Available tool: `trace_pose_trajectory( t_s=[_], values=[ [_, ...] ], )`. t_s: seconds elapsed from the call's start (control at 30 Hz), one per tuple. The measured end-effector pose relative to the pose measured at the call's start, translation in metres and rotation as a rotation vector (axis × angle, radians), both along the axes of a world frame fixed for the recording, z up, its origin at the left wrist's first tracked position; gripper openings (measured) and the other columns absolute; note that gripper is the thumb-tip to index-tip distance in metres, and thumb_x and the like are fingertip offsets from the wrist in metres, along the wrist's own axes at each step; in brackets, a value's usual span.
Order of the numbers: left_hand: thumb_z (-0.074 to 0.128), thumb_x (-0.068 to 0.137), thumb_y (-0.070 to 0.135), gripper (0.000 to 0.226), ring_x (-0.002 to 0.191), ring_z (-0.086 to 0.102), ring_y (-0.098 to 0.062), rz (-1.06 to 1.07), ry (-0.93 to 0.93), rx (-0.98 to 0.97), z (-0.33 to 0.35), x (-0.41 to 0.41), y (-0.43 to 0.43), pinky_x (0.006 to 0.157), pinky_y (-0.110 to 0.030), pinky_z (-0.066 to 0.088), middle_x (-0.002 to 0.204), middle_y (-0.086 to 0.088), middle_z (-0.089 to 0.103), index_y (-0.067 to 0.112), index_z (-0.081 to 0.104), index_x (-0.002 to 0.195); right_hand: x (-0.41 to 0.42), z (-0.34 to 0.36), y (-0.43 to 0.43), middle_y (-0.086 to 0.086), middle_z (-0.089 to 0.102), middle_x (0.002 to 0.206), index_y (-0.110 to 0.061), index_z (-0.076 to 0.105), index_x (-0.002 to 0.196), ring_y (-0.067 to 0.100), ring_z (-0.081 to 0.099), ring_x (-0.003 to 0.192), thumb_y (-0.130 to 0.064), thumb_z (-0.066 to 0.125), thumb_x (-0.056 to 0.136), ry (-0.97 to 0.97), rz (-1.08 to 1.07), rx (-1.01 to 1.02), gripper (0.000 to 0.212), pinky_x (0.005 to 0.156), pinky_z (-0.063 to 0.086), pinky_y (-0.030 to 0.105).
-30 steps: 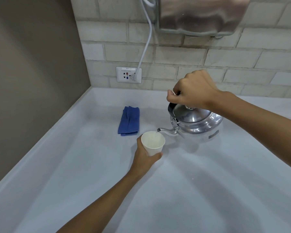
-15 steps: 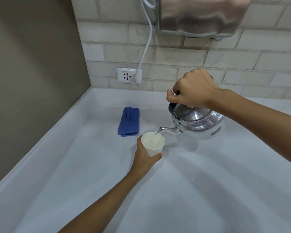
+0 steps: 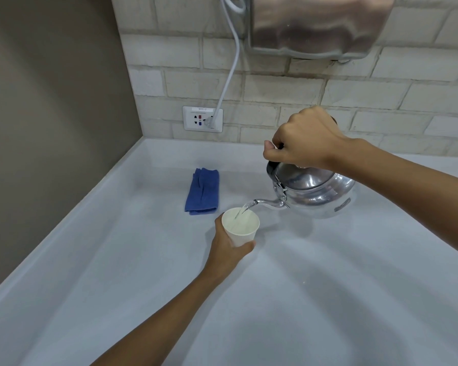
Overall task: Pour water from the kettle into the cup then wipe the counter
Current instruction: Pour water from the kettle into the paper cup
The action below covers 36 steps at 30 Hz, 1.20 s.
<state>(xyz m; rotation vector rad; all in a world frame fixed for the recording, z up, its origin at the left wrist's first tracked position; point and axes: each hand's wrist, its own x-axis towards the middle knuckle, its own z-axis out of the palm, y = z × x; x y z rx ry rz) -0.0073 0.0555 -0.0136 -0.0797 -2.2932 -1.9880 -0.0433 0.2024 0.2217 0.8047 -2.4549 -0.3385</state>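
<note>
A shiny metal kettle (image 3: 315, 191) hangs tilted above the white counter (image 3: 328, 286), its spout pointing left. My right hand (image 3: 304, 140) grips its dark top handle. A thin stream of water runs from the spout into a white paper cup (image 3: 242, 229). My left hand (image 3: 226, 247) is wrapped around the cup's lower side and holds it just above or on the counter; I cannot tell which. A folded blue cloth (image 3: 202, 191) lies flat on the counter behind and to the left of the cup.
A brick-pattern wall stands at the back with a white socket (image 3: 202, 118) and a white cable (image 3: 229, 72) plugged into it. A steel wall-mounted box (image 3: 317, 25) hangs above the kettle. A brown side wall (image 3: 50, 128) borders the counter on the left.
The kettle has tipped further toward the cup and water now streams from the spout into it. Both hands have stayed almost in place.
</note>
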Motion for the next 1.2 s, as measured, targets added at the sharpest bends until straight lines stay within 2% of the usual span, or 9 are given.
trace_pose_trajectory(
  t_s=[0.07,0.23,0.4,0.53,0.73,0.9,1.1,1.2],
  values=[
    [0.079,0.065,0.008,0.077,0.096,0.047,0.000,0.001,-0.004,0.000,0.000,0.000,0.000,0.067,0.007,0.036,0.108,0.017,0.043,0.032,0.026,0.116,-0.001,0.000,0.001,0.001,0.015,0.035,-0.005,0.035,0.045,0.018,0.013,0.038,-0.025,0.049,0.083,0.000,-0.007,0.006,0.045,0.048,0.011,0.020],
    [0.079,0.065,0.008,0.077,0.095,0.045,0.006,0.002,-0.006,-0.008,0.001,0.000,0.000,0.065,0.007,0.035,0.105,0.024,0.041,0.032,0.026,0.114,-0.003,0.000,0.003,0.001,0.016,0.036,-0.005,0.037,0.046,0.017,0.012,0.037,-0.026,0.046,0.084,-0.009,-0.011,0.020,0.045,0.047,0.012,0.021],
    [0.079,0.066,0.008,0.077,0.098,0.044,-0.005,0.004,-0.009,-0.004,0.000,0.000,-0.001,0.066,0.008,0.034,0.110,0.015,0.043,0.032,0.026,0.115,-0.002,0.002,0.005,0.001,0.015,0.036,-0.005,0.041,0.047,0.016,0.012,0.037,-0.026,0.048,0.084,0.001,-0.019,0.026,0.044,0.047,0.010,0.021],
    [0.079,0.066,0.009,0.077,0.098,0.044,-0.005,-0.003,-0.008,-0.008,0.000,0.000,-0.001,0.066,0.008,0.034,0.108,0.019,0.042,0.033,0.025,0.115,-0.002,0.003,0.007,0.000,0.015,0.035,-0.005,0.038,0.045,0.016,0.012,0.036,-0.025,0.049,0.084,0.001,-0.022,0.010,0.046,0.047,0.011,0.020],
    [0.080,0.066,0.010,0.078,0.102,0.042,-0.009,0.004,-0.006,-0.009,-0.001,-0.001,0.000,0.066,0.008,0.034,0.114,0.009,0.042,0.032,0.025,0.116,-0.002,0.005,0.008,-0.001,0.011,0.035,-0.006,0.034,0.044,0.015,0.008,0.036,-0.023,0.051,0.082,0.010,-0.029,0.030,0.045,0.048,0.010,0.019],
    [0.080,0.066,0.009,0.077,0.098,0.043,-0.005,0.003,0.002,-0.016,-0.001,-0.002,-0.001,0.067,0.008,0.034,0.108,0.017,0.042,0.033,0.025,0.115,-0.003,0.007,0.009,0.000,0.012,0.035,-0.005,0.033,0.044,0.016,0.010,0.036,-0.023,0.051,0.082,0.014,-0.025,0.026,0.046,0.048,0.011,0.020],
    [0.079,0.066,0.010,0.077,0.102,0.043,-0.011,0.002,0.000,-0.013,-0.001,-0.001,0.000,0.068,0.007,0.035,0.114,0.008,0.043,0.032,0.025,0.116,-0.002,0.009,0.009,0.001,0.014,0.035,-0.005,0.033,0.044,0.016,0.010,0.036,-0.023,0.050,0.083,0.017,-0.023,0.045,0.047,0.048,0.011,0.020],
    [0.079,0.066,0.010,0.077,0.101,0.043,-0.009,0.003,0.007,-0.021,-0.001,-0.001,-0.001,0.067,0.008,0.034,0.112,0.012,0.044,0.033,0.025,0.116,-0.001,0.010,0.008,0.002,0.013,0.036,-0.005,0.033,0.045,0.016,0.010,0.037,-0.024,0.050,0.083,0.023,-0.026,0.053,0.046,0.048,0.011,0.020]
  ],
)
